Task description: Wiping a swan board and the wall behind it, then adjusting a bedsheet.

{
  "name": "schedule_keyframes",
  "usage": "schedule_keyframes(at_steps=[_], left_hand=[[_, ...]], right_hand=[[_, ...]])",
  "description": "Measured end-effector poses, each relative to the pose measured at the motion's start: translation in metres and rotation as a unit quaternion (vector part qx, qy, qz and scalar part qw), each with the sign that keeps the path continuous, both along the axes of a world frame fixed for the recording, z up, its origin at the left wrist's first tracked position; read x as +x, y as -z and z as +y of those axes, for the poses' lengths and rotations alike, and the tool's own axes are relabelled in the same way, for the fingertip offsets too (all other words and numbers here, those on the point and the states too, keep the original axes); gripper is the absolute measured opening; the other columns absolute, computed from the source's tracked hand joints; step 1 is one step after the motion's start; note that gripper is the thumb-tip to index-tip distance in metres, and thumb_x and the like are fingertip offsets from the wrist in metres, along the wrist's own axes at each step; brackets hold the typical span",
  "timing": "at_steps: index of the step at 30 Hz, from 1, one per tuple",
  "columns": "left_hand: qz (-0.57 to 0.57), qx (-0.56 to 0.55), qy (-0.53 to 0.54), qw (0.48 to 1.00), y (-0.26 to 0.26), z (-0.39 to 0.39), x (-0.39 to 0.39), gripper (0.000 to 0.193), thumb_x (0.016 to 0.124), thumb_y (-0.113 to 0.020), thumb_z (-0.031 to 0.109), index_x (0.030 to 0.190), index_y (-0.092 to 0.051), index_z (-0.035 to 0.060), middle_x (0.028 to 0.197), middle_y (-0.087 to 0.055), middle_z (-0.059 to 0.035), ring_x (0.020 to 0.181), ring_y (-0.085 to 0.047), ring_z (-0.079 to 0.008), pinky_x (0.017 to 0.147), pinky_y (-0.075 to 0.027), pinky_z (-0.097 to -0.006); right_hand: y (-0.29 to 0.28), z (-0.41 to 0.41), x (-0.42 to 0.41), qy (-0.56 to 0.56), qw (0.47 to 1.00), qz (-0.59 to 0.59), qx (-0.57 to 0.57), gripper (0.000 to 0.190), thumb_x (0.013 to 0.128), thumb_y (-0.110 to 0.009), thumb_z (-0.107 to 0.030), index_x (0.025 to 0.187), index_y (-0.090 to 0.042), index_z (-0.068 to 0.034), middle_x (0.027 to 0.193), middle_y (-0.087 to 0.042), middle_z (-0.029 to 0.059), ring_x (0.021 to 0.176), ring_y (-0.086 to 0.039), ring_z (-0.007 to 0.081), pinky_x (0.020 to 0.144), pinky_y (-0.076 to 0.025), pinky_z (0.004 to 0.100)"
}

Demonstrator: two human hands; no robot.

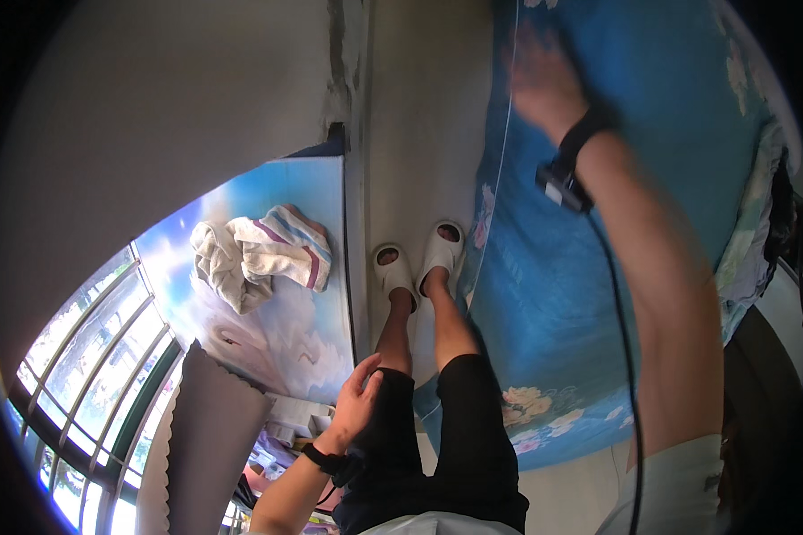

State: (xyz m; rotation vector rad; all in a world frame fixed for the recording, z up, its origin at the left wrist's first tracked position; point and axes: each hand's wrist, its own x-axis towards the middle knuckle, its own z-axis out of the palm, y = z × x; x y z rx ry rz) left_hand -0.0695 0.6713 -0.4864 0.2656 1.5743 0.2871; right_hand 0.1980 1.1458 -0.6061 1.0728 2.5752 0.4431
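A blue floral bed sheet (555, 281) spreads out on my right, with a thin pale line along its near side. Over its far part reaches my right hand (545, 77), blurred and stretched out flat; I see nothing held in it. Whether the palm touches the cloth I cannot tell. Beside my left knee, my left hand (358, 404) hangs with loosely bent, parted fingers and holds nothing. Each wrist wears a black strap, and a small black device (562, 187) with a cable sits on the right one.
To my left, crumpled striped towels (261, 254) lie on a surface with a swan picture (308, 321). A barred window (94, 368) and a grey curtain (214, 428) are beyond. My white slippers (441, 247) stand on the narrow floor strip (428, 120). Folded cloth (749, 227) lies at far right.
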Motion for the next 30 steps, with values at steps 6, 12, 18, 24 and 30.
schedule_keyframes(at_steps=[6, 12, 18, 24, 30], left_hand=[[0.005, 0.03, 0.047, 0.998, 0.019, 0.003, 0.012, 0.044, 0.103, -0.056, 0.023, 0.142, -0.051, 0.0021, 0.134, -0.063, -0.0152, 0.126, -0.058, -0.0233, 0.106, -0.044, -0.0333], [-0.02, 0.043, 0.101, 0.994, 0.027, 0.002, 0.028, 0.043, 0.102, -0.057, 0.026, 0.139, -0.053, 0.0047, 0.126, -0.066, -0.018, 0.112, -0.066, -0.0286, 0.096, -0.05, -0.0344], [-0.012, 0.047, 0.146, 0.988, 0.036, -0.001, 0.021, 0.044, 0.101, -0.058, 0.027, 0.139, -0.053, 0.0063, 0.121, -0.067, -0.0187, 0.096, -0.069, -0.0283, 0.087, -0.052, -0.035], [-0.029, 0.0, 0.149, 0.988, 0.046, -0.014, 0.024, 0.043, 0.103, -0.057, 0.022, 0.142, -0.052, 0.0044, 0.129, -0.066, -0.0124, 0.117, -0.063, -0.0219, 0.103, -0.047, -0.0331], [-0.016, 0.047, 0.134, 0.99, 0.052, -0.037, 0.032, 0.042, 0.1, -0.06, 0.023, 0.139, -0.055, 0.0093, 0.117, -0.067, -0.0177, 0.087, -0.066, -0.0254, 0.082, -0.053, -0.0335]], right_hand=[[0.028, -0.136, 0.005, 0.075, 0.852, -0.183, -0.484, 0.034, 0.092, -0.054, -0.027, 0.111, -0.077, -0.01, 0.134, -0.062, 0.02, 0.134, -0.047, 0.039, 0.11, -0.032, 0.0598], [0.01, -0.363, 0.02, -0.002, 0.786, -0.182, -0.59, 0.03, 0.09, -0.055, -0.023, 0.107, -0.077, -0.011, 0.119, -0.07, 0.0098, 0.117, -0.057, 0.0283, 0.109, -0.034, 0.052], [0.041, -0.351, -0.022, -0.08, 0.866, -0.256, -0.421, 0.038, 0.095, -0.052, -0.025, 0.123, -0.071, -0.009, 0.129, -0.064, 0.0104, 0.128, -0.052, 0.0266, 0.112, -0.03, 0.0436], [0.08, -0.322, -0.019, -0.033, 0.775, -0.37, -0.511, 0.041, 0.098, -0.052, -0.029, 0.134, -0.066, -0.016, 0.143, -0.059, 0.0045, 0.135, -0.047, 0.0253, 0.111, -0.027, 0.0502], [0.112, -0.354, -0.001, -0.063, 0.786, -0.304, -0.534, 0.031, 0.097, -0.053, -0.023, 0.118, -0.075, -0.017, 0.121, -0.071, 0.0015, 0.123, -0.055, 0.0229, 0.098, -0.038, 0.041]])
